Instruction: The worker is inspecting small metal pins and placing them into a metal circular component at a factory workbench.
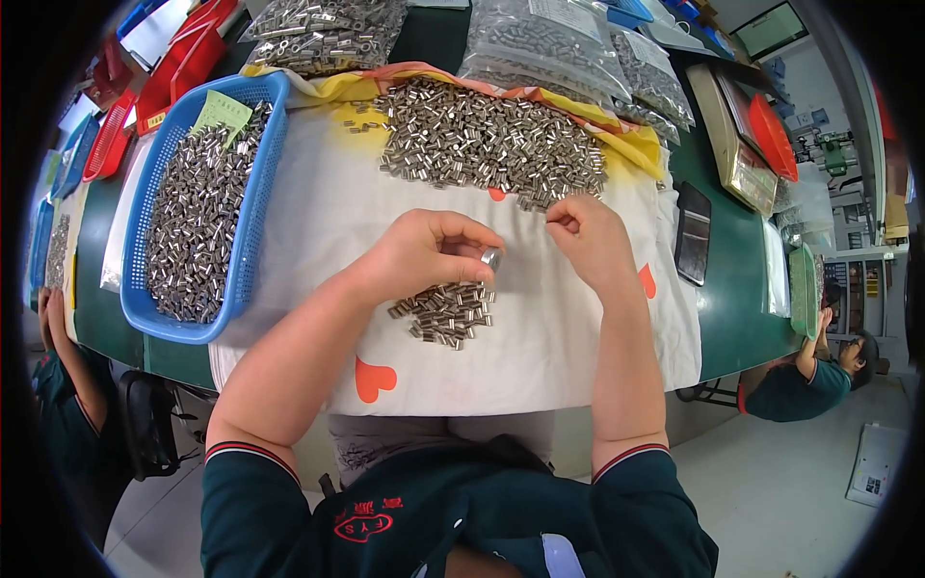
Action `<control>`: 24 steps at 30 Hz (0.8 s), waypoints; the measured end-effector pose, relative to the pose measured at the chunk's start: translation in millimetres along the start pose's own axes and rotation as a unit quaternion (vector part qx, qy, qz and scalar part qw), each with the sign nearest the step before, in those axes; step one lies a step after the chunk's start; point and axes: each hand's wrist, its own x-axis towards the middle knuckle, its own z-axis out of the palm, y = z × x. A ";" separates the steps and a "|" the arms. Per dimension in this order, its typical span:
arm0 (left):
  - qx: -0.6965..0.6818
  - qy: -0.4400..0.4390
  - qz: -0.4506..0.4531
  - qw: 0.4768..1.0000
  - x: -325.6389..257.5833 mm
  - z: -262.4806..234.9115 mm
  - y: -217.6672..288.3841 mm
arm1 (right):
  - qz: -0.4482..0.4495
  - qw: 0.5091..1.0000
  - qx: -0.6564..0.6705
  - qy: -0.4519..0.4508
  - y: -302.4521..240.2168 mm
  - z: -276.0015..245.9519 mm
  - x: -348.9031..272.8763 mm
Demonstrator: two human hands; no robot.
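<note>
Between the thumb and fingers of my left hand (429, 250) is a shiny metal piece (491, 258), larger than the loose ones and rounded; its exact kind is unclear. Just below that hand, a small heap of short metal sleeves (448, 316) lies on the white cloth (520, 356). My right hand (590, 236) is closed in a pinch at the near edge of a big spread pile of similar metal sleeves (482, 135). Whatever its fingertips hold, if anything, is too small or hidden to make out.
At the left stands a blue basket (260, 212) filled with metal sleeves, a yellow-green note (222, 116) on top. Clear bags of metal parts (544, 48) line the back. A black phone (693, 233) lies right of the cloth. Co-workers (814, 380) sit at both sides.
</note>
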 end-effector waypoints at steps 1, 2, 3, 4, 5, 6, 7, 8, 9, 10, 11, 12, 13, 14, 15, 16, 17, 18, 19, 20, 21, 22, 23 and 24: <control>-0.017 0.009 -0.006 1.000 1.1 -0.2 0.3 | -0.015 0.999 -0.033 -0.013 3.0 1.3 0.0; -0.033 0.018 -0.013 0.999 1.8 -0.6 1.1 | -0.030 0.997 -0.066 -0.025 4.1 1.6 0.0; -0.032 0.018 -0.012 0.999 2.4 -1.1 0.7 | -0.031 0.997 -0.066 -0.025 3.7 1.7 -0.7; -0.043 0.018 -0.011 0.999 3.0 -1.8 -0.9 | -0.028 0.996 -0.082 -0.018 1.7 2.5 -2.2; -0.054 0.020 -0.009 0.998 3.0 -2.9 -2.6 | -0.025 0.995 -0.098 -0.012 -1.9 4.6 -3.1; -0.053 0.022 -0.009 0.998 2.9 -3.1 -3.4 | -0.027 0.995 -0.097 -0.012 -6.7 5.8 -4.5; -0.063 0.033 0.001 0.997 2.9 -2.7 -4.1 | -0.020 0.998 -0.064 -0.011 -13.3 6.1 -6.3; -0.073 0.044 0.012 0.996 3.1 -1.8 -4.6 | -0.013 0.999 -0.031 -0.010 -19.7 5.7 -8.2; -0.074 0.047 0.012 0.996 3.7 -0.9 -4.2 | -0.014 0.999 -0.031 -0.012 -24.6 5.3 -10.3; -0.090 0.054 0.006 0.994 4.5 0.0 -3.4 | -0.015 0.997 0.076 -0.028 -29.0 5.1 -12.5; -0.105 0.060 0.001 0.993 4.5 0.3 -2.7 | -0.015 0.982 0.184 -0.042 -32.0 5.9 -14.8; -0.106 0.062 0.001 0.992 4.3 -0.6 -2.8 | -0.015 0.982 0.183 -0.044 -33.8 8.3 -16.5; -0.093 0.053 0.005 0.994 4.1 -1.5 -2.8 | -0.062 0.972 0.217 -0.058 -35.6 10.9 -17.9; -0.078 0.043 0.009 0.996 3.9 -2.3 -3.0 | -0.109 0.959 0.250 -0.072 -37.1 13.1 -18.6; -0.079 0.044 0.009 0.996 3.6 -2.5 -3.9 | -0.110 0.959 0.251 -0.073 -39.1 13.7 -18.8; -0.088 0.043 0.006 0.995 3.6 -2.5 -5.5 | -0.087 0.967 0.227 -0.075 -41.6 13.5 -18.8; -0.098 0.042 0.003 0.994 3.8 -2.5 -6.8 | -0.065 0.974 0.203 -0.077 -43.5 13.7 -19.0; -0.098 0.043 0.003 0.994 3.9 -1.9 -7.9 | -0.065 0.974 0.203 -0.078 -44.2 15.1 -19.7; -0.091 0.054 -0.001 0.994 3.7 -0.8 -8.9 | -0.081 0.977 0.187 -0.054 -44.5 17.2 -20.7; -0.085 0.064 -0.005 0.994 4.4 1.4 -8.4 | -0.096 0.980 0.171 -0.029 -44.1 18.9 -21.8; -0.085 0.064 -0.005 0.994 4.7 4.1 -6.9 | -0.095 0.980 0.170 -0.029 -43.7 21.4 -22.9; -0.036 0.090 -0.007 0.995 4.6 7.3 -4.1 | -0.125 0.985 0.117 0.005 -43.4 24.5 -24.0; 0.013 0.119 -0.010 0.993 3.5 8.9 -1.8 | -0.155 0.985 0.064 0.037 -44.2 27.0 -24.7; 0.014 0.119 -0.011 0.993 3.1 8.6 -2.8 | -0.156 0.985 0.065 0.036 -45.2 28.3 -24.8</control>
